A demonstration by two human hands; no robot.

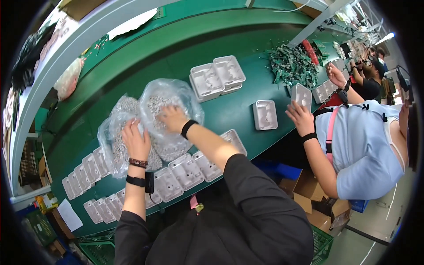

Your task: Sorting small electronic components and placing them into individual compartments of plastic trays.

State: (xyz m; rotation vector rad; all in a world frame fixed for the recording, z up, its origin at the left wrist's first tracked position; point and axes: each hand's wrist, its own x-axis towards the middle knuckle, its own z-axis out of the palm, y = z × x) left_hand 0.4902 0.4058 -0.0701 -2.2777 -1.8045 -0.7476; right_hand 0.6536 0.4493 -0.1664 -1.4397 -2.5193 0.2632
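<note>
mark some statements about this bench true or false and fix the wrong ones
1. The right hand is at a clear bag of small pale pieces. True.
2. The left hand grips a red roll. False: the left hand is at the bags.
3. The heap of green boards lies left of the bags. False: the heap lies to their right.
4. A co-worker in a light blue top is at the right. True.

No readable text, label, brand, number or sign on anything in view.
</note>
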